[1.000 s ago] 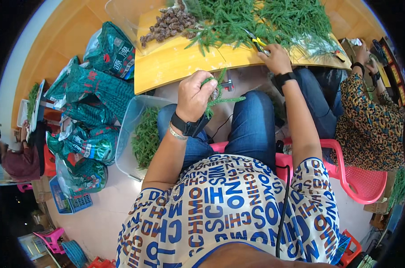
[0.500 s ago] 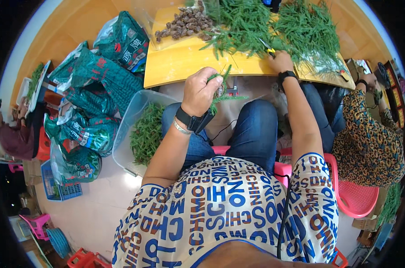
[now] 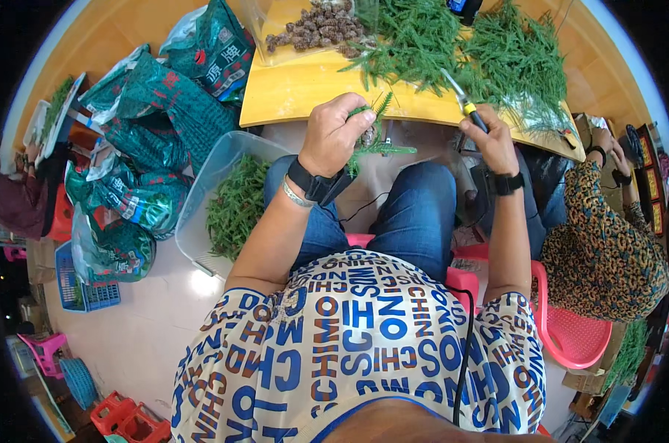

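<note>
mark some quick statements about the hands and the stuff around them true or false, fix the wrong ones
1. The left hand holds a green sprig with a small cone. True.
2. The right hand is empty. False: it holds a hand tool with a yellow and black handle.
3. The pile of brown cones is left of the greenery on the yellow table. True.
4. The clear bin holds cones. False: green sprigs show in it.
5. A co-worker in a patterned top is on the right. True.
</note>
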Demonstrator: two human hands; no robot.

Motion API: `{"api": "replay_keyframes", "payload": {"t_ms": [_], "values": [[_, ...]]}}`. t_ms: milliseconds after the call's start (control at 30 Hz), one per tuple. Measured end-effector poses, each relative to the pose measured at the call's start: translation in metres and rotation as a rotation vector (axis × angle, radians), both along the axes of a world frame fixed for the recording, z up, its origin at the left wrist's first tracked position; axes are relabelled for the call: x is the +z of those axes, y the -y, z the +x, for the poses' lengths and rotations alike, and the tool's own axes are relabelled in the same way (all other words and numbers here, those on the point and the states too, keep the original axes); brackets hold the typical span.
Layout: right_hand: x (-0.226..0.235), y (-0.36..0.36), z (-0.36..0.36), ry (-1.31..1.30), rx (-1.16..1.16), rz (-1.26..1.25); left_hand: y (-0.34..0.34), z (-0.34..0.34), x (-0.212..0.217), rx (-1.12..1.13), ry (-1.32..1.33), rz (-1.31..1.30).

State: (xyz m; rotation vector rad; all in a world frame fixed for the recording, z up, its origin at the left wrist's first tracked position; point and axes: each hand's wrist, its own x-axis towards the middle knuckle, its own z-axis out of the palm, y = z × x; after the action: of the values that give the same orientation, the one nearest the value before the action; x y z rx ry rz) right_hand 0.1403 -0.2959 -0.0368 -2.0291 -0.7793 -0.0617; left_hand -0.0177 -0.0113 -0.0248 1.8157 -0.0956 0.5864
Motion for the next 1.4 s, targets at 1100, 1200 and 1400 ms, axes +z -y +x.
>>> {"api": "replay_keyframes", "payload": {"t_ms": [1100,1200,1400], "values": [[0.034,-0.044,-0.074,0.111,0.391,-0.067,0.004,-0.006,0.008,-0.322,-0.029,-0.219],[0.038,-0.042,-0.074,0.149,0.379,-0.12,0.004,-0.007,0.009,-0.312,-0.042,-0.183],[0.041,-0.044,-0.079,0.259,0.337,-0.156,0.005,-0.006,0.01,-0.114,0.072,0.084]]}}
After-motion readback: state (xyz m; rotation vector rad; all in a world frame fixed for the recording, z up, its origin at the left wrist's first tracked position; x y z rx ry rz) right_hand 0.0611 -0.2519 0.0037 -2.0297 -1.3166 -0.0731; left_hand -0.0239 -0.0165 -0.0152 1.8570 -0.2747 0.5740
